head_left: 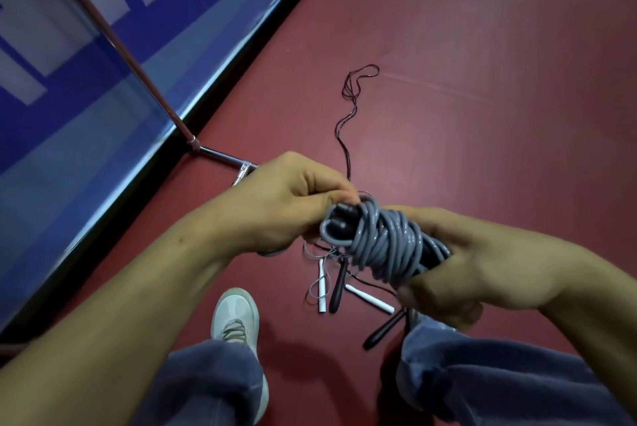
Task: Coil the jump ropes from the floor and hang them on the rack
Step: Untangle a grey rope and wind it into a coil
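Observation:
A grey jump rope point(379, 241) is wound in a tight bundle round its dark handles, held above the red floor. My right hand point(444, 263) grips the bundle's right end from below. My left hand point(286, 201) pinches the bundle's left end near the dark handle tips. On the floor below lie loose ropes: a thin black rope point(348, 122) trailing away, two black handles point(337, 284) and two white handles point(368, 298) with thin grey cord. The metal rack point(144, 77) rises at the left, its foot point(220, 155) on the floor.
A blue and white wall panel point(69, 64) with a black base strip runs along the left. My legs in blue jeans and a pale sneaker point(236, 319) stand at the bottom. Red floor point(482, 81) stretches to the right and far side.

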